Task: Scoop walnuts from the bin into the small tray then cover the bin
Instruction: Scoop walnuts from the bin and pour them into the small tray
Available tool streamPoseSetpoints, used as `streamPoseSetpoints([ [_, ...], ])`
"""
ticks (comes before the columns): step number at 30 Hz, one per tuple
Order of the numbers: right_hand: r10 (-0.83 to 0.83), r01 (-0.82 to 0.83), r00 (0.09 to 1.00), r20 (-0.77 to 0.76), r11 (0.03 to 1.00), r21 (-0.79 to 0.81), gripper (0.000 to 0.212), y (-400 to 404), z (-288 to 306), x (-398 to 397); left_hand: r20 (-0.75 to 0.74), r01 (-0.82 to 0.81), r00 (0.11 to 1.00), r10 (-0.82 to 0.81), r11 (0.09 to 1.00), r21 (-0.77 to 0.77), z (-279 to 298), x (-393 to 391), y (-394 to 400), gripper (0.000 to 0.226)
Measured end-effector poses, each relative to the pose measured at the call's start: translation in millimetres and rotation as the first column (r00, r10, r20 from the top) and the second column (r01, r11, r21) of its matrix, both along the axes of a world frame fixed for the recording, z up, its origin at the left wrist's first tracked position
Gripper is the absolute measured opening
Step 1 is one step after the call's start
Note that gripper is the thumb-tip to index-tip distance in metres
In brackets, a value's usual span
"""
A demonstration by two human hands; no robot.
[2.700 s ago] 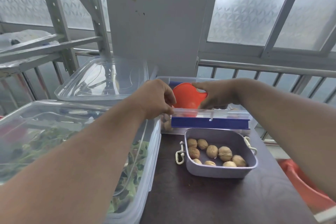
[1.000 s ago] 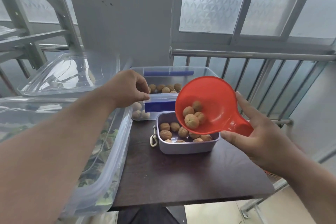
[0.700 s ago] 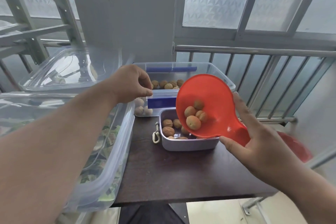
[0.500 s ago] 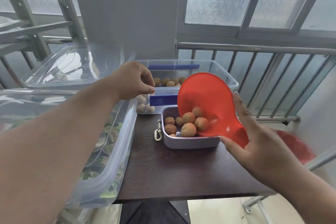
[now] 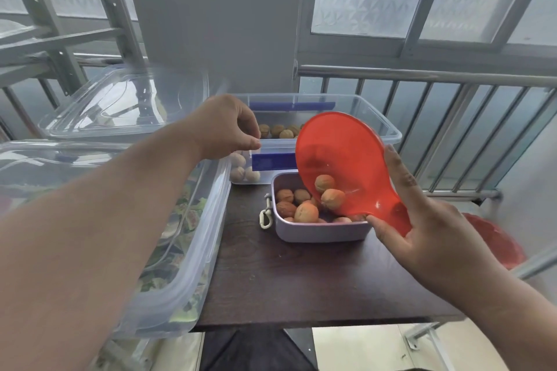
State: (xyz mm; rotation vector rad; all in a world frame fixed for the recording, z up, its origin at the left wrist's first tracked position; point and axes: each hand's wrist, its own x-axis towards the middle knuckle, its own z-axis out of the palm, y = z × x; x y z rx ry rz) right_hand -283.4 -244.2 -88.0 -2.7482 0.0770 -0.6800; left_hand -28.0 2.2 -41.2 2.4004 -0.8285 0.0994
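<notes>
Hands [image 5: 434,238], scoop [image 5: 340,159], walnuts [image 5: 306,211] in tray [image 5: 319,232]

The scoop [image 5: 340,159] is bright translucent orange-red. Under its lip, the small tray [image 5: 319,232] is pale lavender-grey with a cream clasp [image 5: 265,218], and its walnuts [image 5: 306,212] are tan-brown. Behind the tray, the clear bin [image 5: 382,126] carries dark blue strips. The table [image 5: 301,277] beneath is dark brown wood-grain.
</notes>
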Motion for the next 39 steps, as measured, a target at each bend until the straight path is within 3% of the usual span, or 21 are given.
streamPoseSetpoints([
  [8, 0.019, -0.022, 1.0, -0.025, 0.993, -0.12, 0.114, -2.5, -7.4, 1.6, 0.008, 0.008, 1.0, -0.008, 1.0, 0.008, 0.0, 0.7, 0.3, 0.006],
  [18, 0.05, -0.047, 0.999, 0.022, 0.99, -0.131, 0.111, -3.4, -11.0, 3.5, 0.004, 0.013, 1.0, -0.013, 1.0, 0.005, -0.4, 1.4, -0.4, 0.007],
  [23, 0.065, -0.043, 0.993, 0.102, 0.977, -0.208, 0.105, -5.8, -17.1, 4.8, 0.001, 0.008, 1.0, -0.008, 1.0, 0.004, 0.4, 0.2, -0.6, 0.006],
  [32, 0.03, -0.032, 0.982, 0.188, 0.999, 0.005, 0.117, -2.9, -5.9, 17.9, -0.009, 0.003, 1.0, -0.003, 1.0, 0.004, 2.0, -1.8, 0.0, 0.006],
  [39, 0.014, -0.003, 0.98, 0.2, 0.998, -0.055, 0.114, -10.3, 50.2, 84.8, -0.007, -0.023, 1.0, 0.024, 0.999, 0.023, 6.7, -10.1, -2.9, 0.003],
])
